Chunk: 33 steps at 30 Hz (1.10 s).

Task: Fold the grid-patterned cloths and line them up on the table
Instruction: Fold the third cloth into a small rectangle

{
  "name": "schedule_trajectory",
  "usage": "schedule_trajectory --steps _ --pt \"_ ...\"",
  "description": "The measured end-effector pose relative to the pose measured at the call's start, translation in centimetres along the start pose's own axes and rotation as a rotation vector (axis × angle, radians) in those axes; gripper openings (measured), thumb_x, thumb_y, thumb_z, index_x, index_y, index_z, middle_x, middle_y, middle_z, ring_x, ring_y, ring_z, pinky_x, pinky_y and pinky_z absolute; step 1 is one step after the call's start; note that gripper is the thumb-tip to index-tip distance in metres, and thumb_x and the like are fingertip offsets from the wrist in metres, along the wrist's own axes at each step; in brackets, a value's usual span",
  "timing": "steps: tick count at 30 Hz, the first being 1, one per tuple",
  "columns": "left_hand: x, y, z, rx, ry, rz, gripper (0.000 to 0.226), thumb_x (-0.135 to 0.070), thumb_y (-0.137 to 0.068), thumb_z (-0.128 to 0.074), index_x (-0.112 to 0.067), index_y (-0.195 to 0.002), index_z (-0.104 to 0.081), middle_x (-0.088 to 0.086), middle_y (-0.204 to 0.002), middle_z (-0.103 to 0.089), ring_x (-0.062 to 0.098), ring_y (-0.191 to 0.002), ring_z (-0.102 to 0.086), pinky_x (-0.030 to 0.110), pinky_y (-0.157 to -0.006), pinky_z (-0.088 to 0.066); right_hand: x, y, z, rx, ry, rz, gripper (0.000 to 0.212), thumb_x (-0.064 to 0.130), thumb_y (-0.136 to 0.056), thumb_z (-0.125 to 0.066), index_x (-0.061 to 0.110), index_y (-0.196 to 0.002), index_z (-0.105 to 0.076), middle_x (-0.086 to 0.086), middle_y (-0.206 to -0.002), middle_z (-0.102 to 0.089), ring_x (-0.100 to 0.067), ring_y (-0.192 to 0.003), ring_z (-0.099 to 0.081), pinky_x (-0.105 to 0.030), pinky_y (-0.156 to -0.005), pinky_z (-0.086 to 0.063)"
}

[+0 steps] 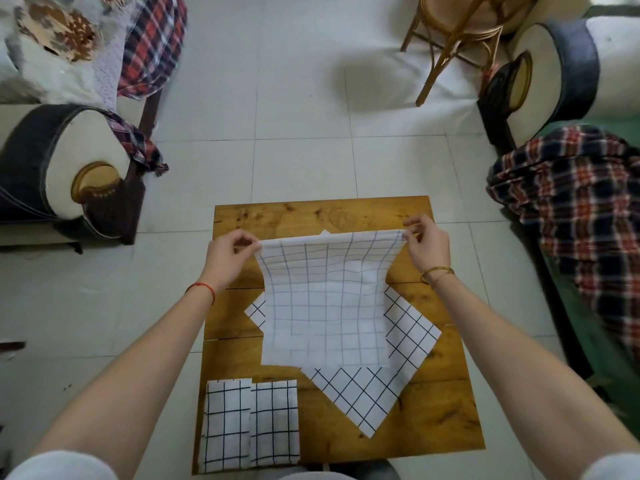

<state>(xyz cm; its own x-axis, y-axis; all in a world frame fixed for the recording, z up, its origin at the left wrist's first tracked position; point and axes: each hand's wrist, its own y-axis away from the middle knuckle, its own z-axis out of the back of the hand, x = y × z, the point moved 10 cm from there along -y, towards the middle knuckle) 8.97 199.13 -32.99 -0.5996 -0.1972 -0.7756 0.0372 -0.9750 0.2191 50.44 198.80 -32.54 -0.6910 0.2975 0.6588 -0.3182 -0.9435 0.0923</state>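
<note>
Held cloth: a white grid-patterned cloth (325, 303) hung between the two hands above the middle of the wooden table (433, 410); its top edge was stretched taut from hand to hand, its body narrowed just below that edge and fell toward the person, the lower hem near the table's middle.
Left hand: the left hand (228, 252) pinched the cloth's upper left corner, thumb and fingers curled on the fabric; a red thread sat on the wrist.
Right hand: the right hand (424, 242) pinched the upper right corner the same way, fingers curled over the edge; a gold bangle sat on the wrist.
Cloth to hands: the cloth lay below and between the hands, the gripped edge on the far side, the free end nearer the person.
Flat cloth: a second grid cloth (377, 393) lay spread on the table, turned cornerwise, partly covered by the hanging cloth; corners showed at the left, right and near side.
Folded cloths: two folded grid cloths, one (227, 424) at the table's near left corner and the other (275, 420) just beside it on the right, edges touching or nearly so.
Surroundings: tiled floor; a sofa arm (62, 174) to the left; a plaid blanket (581, 216) on a green seat to the right; a rattan chair (460, 36) well beyond the table.
</note>
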Motion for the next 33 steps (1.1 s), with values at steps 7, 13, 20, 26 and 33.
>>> schedule_trajectory --steps 7,13,20,26,33 --pt "0.7 1.3 -0.5 0.006 -0.057 -0.008 0.005 -0.023 -0.088 -0.068 -0.02 -0.091 -0.07 -0.008 -0.094 -0.068 0.007 -0.091 -0.059 0.015 -0.078 -0.043 -0.2 1.7 -0.1 0.034 0.03 0.033 0.013 0.01 -0.088 -0.061 0.022 -0.092 -0.06 0.01 -0.079 -0.062 -0.007 -0.064 -0.055 -0.03 -0.066 -0.052" --pt "4.0 4.1 -2.3 0.085 -0.125 0.024 0.003 -0.023 -0.085 -0.071 -0.023 -0.088 -0.07 -0.008 -0.092 -0.067 0.007 -0.09 -0.06 0.017 -0.077 -0.046 -2.9 6.0 -2.5 0.195 0.035 0.028 0.013 0.012 -0.089 -0.061 0.024 -0.091 -0.062 0.009 -0.078 -0.066 -0.011 -0.074 -0.064 -0.033 -0.07 -0.056" --pt "9.1 7.6 -5.4 0.149 -0.151 0.114 0.005 -0.018 -0.083 -0.074 -0.022 -0.083 -0.072 -0.005 -0.096 -0.066 0.009 -0.087 -0.059 0.015 -0.071 -0.043 -7.2 11.0 -6.1 0.334 0.165 0.028 0.013 0.014 -0.09 -0.058 0.026 -0.093 -0.06 0.012 -0.082 -0.067 -0.009 -0.074 -0.064 -0.037 -0.07 -0.057" --pt "13.3 10.0 -9.2 0.221 -0.193 0.17 0.011 -0.013 -0.083 -0.073 -0.023 -0.081 -0.07 -0.004 -0.095 -0.063 0.011 -0.086 -0.059 0.024 -0.079 -0.052 -10.6 14.0 -9.7 0.405 0.168 -0.01 0.012 0.01 -0.091 -0.055 0.02 -0.096 -0.06 0.001 -0.085 -0.07 -0.018 -0.076 -0.066 -0.038 -0.072 -0.057" --pt "17.5 10.2 -12.0 0.232 -0.29 0.22 0.024 0.0 -0.089 -0.06 -0.021 -0.086 -0.073 -0.002 -0.102 -0.062 0.012 -0.093 -0.059 0.027 -0.089 -0.052 -13.4 16.5 -13.8 0.509 0.186 -0.084 0.015 0.015 -0.087 -0.052 0.027 -0.095 -0.057 0.006 -0.089 -0.069 -0.016 -0.076 -0.064 -0.037 -0.073 -0.056"
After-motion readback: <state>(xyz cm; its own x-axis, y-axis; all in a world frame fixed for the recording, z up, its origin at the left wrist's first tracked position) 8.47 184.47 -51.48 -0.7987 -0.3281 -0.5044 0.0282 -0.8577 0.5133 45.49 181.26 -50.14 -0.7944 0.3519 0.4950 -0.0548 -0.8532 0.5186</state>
